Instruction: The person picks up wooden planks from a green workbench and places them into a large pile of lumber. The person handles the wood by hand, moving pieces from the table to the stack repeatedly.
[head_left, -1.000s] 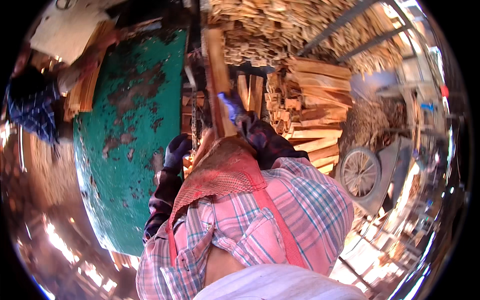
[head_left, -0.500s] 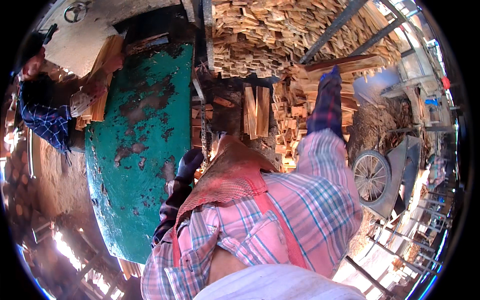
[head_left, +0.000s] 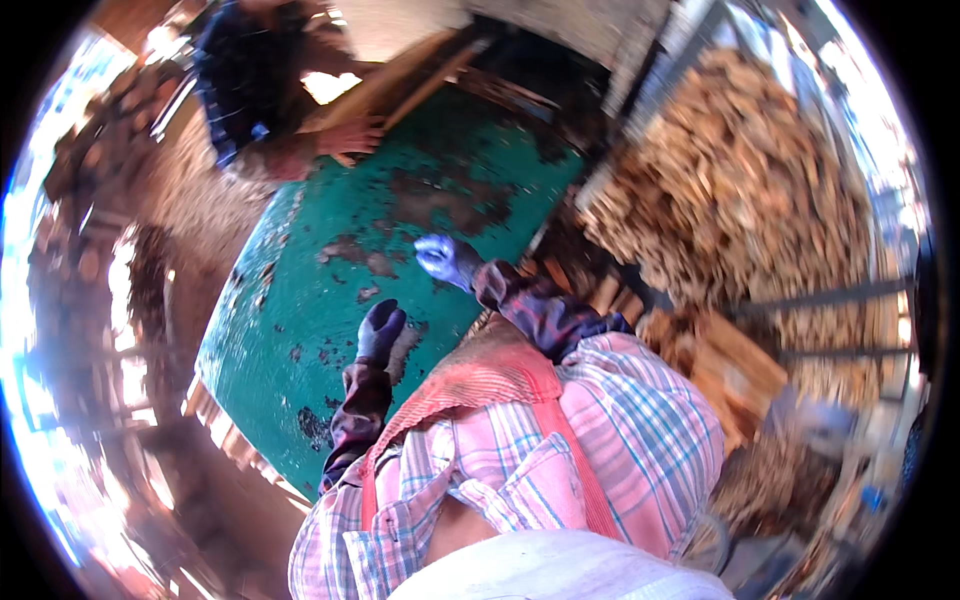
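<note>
My left hand [head_left: 380,335], in a dark blue-grey glove, is over the near part of a green table [head_left: 300,350]. Its fingers are extended with a gap at the thumb, and they hold nothing. Farther off and a little to the right, my right hand [head_left: 448,262] in a blue glove hangs above the same tabletop. Blurred by motion, its fingers look bent but apart, with nothing between them. The table's green paint is worn through in dark and brownish patches.
Across the table a co-worker [head_left: 245,90] in a dark checked shirt holds long wooden boards [head_left: 400,80] at its far end. A large heap of cut wood pieces [head_left: 740,180] rises on the right. Nearer me lies a stack of boards [head_left: 735,370].
My view has turned left toward the table. My right hand has left the board on the woodpile and come over the tabletop. The co-worker's boards have tilted lower over the table.
</note>
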